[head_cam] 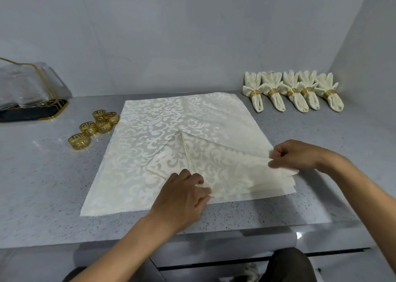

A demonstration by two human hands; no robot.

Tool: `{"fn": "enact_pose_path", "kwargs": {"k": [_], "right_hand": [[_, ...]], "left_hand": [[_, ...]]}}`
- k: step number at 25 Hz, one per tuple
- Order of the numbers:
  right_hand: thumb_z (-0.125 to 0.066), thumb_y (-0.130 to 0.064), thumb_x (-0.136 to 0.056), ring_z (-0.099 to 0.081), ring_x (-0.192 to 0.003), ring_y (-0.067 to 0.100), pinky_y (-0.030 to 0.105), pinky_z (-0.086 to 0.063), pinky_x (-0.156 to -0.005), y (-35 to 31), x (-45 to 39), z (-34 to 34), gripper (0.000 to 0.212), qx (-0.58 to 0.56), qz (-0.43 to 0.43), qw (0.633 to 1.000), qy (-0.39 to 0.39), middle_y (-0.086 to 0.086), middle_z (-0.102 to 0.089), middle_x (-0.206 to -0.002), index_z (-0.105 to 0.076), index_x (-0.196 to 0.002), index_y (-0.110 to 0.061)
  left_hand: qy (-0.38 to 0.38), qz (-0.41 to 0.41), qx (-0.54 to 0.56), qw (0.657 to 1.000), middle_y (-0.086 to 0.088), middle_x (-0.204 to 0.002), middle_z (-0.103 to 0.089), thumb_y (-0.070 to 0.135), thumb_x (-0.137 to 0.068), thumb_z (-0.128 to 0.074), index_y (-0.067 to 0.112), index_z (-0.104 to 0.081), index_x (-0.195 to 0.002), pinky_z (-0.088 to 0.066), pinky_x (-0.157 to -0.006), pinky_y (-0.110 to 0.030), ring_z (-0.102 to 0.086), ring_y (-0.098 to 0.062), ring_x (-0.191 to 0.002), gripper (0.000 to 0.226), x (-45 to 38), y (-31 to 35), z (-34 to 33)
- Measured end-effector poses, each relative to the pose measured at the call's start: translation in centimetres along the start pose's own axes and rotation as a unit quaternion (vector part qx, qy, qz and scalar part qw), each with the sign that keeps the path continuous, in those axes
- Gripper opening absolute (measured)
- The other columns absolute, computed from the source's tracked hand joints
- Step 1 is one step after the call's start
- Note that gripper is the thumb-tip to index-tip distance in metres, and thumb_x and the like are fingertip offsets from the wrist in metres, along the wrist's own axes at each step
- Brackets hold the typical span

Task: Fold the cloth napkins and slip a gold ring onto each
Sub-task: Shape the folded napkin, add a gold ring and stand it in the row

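The person stands at a grey speckled counter (pixel 53 196) and is in the middle of folding. A stack of cream damask napkins (pixel 162 131) lies flat in the centre, and the top napkin (pixel 218 163) has its near right part turned over, so a folded triangle with a stitched hem points toward the far side.

The left hand (pixel 182 196) rests on the near edge of this fold with its fingers curled, and it seems to pinch the cloth there. The right hand (pixel 295 155) pinches the right corner of the fold between thumb and fingers, a little above the counter.

I judge that this is an early fold of the sixth napkin, because five finished napkins (pixel 292 91) stand in a row at the far right, each already with a gold band around its middle. The next move probably calls for pulling the fold flat and keeping the edges aligned, without dragging the sheets below.

The cloth looks thin and soft, with a shiny scroll pattern and a small zigzag cut on the near edge of the lowest sheet. Five loose gold rings (pixel 94 127) wait near the left side of the stack; they are metal, open-work, with a square key pattern. At the far left lies a pile of clear bags (pixel 25 84) on a dark tray (pixel 32 112) with a gold edge.
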State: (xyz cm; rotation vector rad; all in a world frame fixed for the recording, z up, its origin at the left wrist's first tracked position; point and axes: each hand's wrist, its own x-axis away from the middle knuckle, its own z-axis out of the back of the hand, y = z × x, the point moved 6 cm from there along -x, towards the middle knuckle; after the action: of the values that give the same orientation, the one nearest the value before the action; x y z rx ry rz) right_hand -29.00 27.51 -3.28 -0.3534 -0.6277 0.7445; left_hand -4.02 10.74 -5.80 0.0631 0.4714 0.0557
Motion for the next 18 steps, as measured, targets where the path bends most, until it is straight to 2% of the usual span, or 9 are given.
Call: {"fn": "enact_pose_path", "kwargs": {"k": [2, 3, 5, 7, 9, 11, 13, 15, 18], "right_hand": [[-0.072, -0.019, -0.087, -0.053, -0.068, 0.015, 0.03, -0.043, -0.064, -0.7, 0.5, 0.6, 0.01, -0.074, 0.005, 0.996, -0.041, 0.004, -0.062, -0.079, -0.065, -0.085, -0.012], [-0.071, -0.014, -0.086, -0.056, -0.075, 0.021, 0.034, -0.045, -0.068, -1.5, 0.5, 1.1, 0.009, -0.133, 0.017, 0.99, -0.05, 0.009, -0.065, -0.089, -0.07, -0.095, -0.013], [-0.063, -0.009, -0.09, -0.058, -0.077, 0.026, 0.038, -0.045, -0.069, -4.3, -0.1, 2.2, 0.017, -0.292, 0.057, 0.954, -0.046, 0.017, -0.069, -0.102, -0.071, -0.104, -0.009], [-0.051, -0.014, -0.096, -0.065, -0.077, 0.027, 0.034, -0.044, -0.064, -7.9, -1.6, 2.2, 0.025, -0.385, 0.091, 0.916, -0.066, 0.018, -0.071, -0.113, -0.068, -0.111, -0.005], [-0.055, -0.02, -0.096, -0.065, -0.077, 0.023, 0.03, -0.045, -0.061, -11.6, -3.9, 1.0, 0.024, -0.326, 0.105, 0.938, -0.059, 0.01, -0.074, -0.108, -0.068, -0.111, -0.005], [-0.066, -0.022, -0.09, -0.053, -0.063, 0.015, 0.026, -0.042, -0.055, -14.2, -7.0, -0.7, 0.015, -0.224, 0.109, 0.968, 0.003, 0.002, -0.071, -0.078, -0.071, -0.087, -0.008], [-0.069, -0.023, -0.088, -0.043, -0.051, 0.01, 0.024, -0.036, -0.051, -15.5, -9.8, -2.4, 0.021, -0.177, 0.096, 0.978, 0.059, -0.001, -0.054, -0.059, -0.067, -0.07, -0.012], [-0.067, -0.023, -0.088, -0.04, -0.045, 0.007, 0.023, -0.035, -0.052, -15.9, -11.8, -4.0, 0.026, -0.15, 0.095, 0.98, 0.088, -0.003, -0.048, -0.055, -0.062, -0.065, -0.013], [-0.068, -0.018, -0.086, -0.047, -0.045, 0.003, 0.022, -0.04, -0.054, -15.6, -13.3, -5.5, 0.018, -0.144, 0.101, 0.976, 0.125, -0.01, -0.055, -0.052, -0.066, -0.069, -0.013]], "left_hand": [[-0.006, 0.008, 0.021, 1.0, 0.015, -0.093, -0.065, 0.041, -0.09, -0.045, 0.033, -0.077, -0.089, -0.048, -0.067, -0.023, -0.056, -0.008, -0.082, 0.033, 0.2, -0.3, 0.2], [-0.011, 0.015, 0.029, 0.999, 0.016, -0.094, -0.064, 0.041, -0.09, -0.045, 0.033, -0.077, -0.09, -0.048, -0.067, -0.021, -0.055, -0.006, -0.083, 0.033, 0.3, -0.4, 0.2], [-0.017, 0.02, 0.034, 0.999, 0.016, -0.094, -0.062, 0.041, -0.091, -0.046, 0.033, -0.076, -0.093, -0.044, -0.067, -0.018, -0.053, -0.005, -0.083, 0.031, 0.5, -0.3, 0.0], [-0.012, 0.027, 0.054, 0.998, 0.017, -0.096, -0.061, 0.04, -0.091, -0.051, 0.032, -0.076, -0.095, -0.041, -0.069, -0.017, -0.051, -0.004, -0.085, 0.027, 0.8, -0.4, -0.1], [0.003, 0.035, 0.08, 0.996, 0.018, -0.099, -0.06, 0.037, -0.09, -0.056, 0.031, -0.075, -0.093, -0.043, -0.069, -0.019, -0.05, -0.004, -0.088, 0.021, 1.1, -0.5, 0.0], [0.019, 0.037, 0.085, 0.996, 0.017, -0.099, -0.06, 0.034, -0.088, -0.057, 0.029, -0.075, -0.09, -0.046, -0.068, -0.022, -0.05, -0.006, -0.088, 0.019, 1.2, -0.4, 0.1], [0.025, 0.035, 0.081, 0.996, 0.017, -0.1, -0.06, 0.034, -0.087, -0.058, 0.029, -0.075, -0.086, -0.048, -0.069, -0.024, -0.05, -0.007, -0.089, 0.018, 1.1, -0.4, 0.1], [0.023, 0.029, 0.076, 0.996, 0.016, -0.102, -0.06, 0.036, -0.087, -0.057, 0.028, -0.074, -0.084, -0.049, -0.07, -0.026, -0.051, -0.008, -0.091, 0.019, 1.3, -0.4, -0.1], [0.031, 0.027, 0.078, 0.996, 0.013, -0.104, -0.061, 0.036, -0.087, -0.057, 0.027, -0.075, -0.086, -0.048, -0.073, -0.026, -0.052, -0.011, -0.093, 0.021, 1.4, -0.7, -0.2]]}}
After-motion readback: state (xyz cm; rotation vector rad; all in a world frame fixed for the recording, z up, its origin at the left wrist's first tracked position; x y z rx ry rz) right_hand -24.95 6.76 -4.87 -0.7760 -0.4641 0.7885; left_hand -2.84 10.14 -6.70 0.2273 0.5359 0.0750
